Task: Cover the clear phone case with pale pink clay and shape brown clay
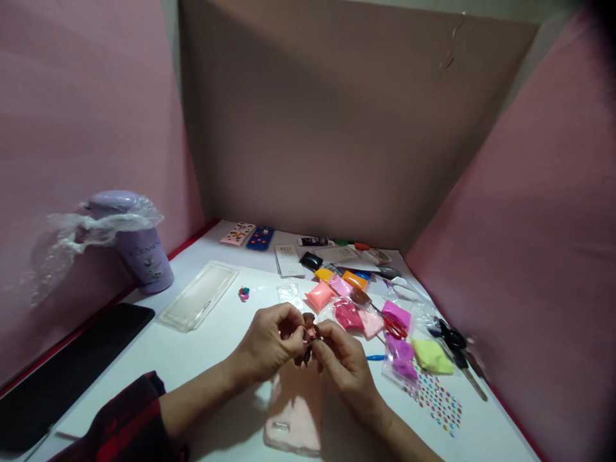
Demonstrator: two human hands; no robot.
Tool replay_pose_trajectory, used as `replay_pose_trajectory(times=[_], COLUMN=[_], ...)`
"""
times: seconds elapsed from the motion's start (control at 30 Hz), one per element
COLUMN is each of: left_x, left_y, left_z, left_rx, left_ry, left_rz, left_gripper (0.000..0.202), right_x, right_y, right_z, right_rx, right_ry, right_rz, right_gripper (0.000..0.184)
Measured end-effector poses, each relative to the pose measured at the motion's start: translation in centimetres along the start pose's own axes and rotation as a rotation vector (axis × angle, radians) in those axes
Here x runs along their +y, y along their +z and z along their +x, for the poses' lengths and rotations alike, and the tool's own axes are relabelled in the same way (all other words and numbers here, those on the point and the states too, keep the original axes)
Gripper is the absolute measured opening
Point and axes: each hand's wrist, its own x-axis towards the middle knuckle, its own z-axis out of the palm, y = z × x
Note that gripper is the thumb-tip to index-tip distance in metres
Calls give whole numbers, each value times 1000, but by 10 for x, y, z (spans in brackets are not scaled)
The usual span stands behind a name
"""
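My left hand (272,333) and my right hand (344,359) meet near the middle of the table, fingers pinched from both sides on a small brown clay piece (308,356). It has petal-like lobes and a pinkish middle, and the fingertips cover part of it. Below my hands a pale pink phone case (293,410) lies flat, its camera cut-out toward me, shaded by my hands. Just beyond them sits a small clear plastic piece (289,294).
Bags of coloured clay (349,314), red-handled scissors (395,326), black-handled scissors (452,335) and a gem sticker sheet (437,401) lie right. Left are a clear case (199,295), a purple tumbler (144,256) and a black slab (72,372). Decorated cases (260,238) lie at the back.
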Motion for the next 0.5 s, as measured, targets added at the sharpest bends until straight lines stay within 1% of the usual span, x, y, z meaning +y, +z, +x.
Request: replay_pose_trajectory(times=[0.07,0.13,0.2,0.3,0.43,0.5], left_x=[2,4,5,4,0,-3], left_y=[0,-3,-5,-7,-4,-2], left_z=[2,5,7,7,4,4], left_rx=[-49,-54,-37,-35,-38,-71], left_ry=[-155,-205,-201,-160,-116,-98], left_rz=[-231,-300,-282,-282,-352,-391], left_gripper=[20,24,22,19,16,16], right_x=[0,1,4,5,1,-2], right_y=[0,-1,-2,-3,-2,-2], right_z=[2,5,7,9,6,4], right_rx=[-17,-8,18,45,37,9], right_ry=[64,91,98,96,55,6], right_rz=[127,221,264,266,126,34], right_gripper=[17,20,21,21,16,12])
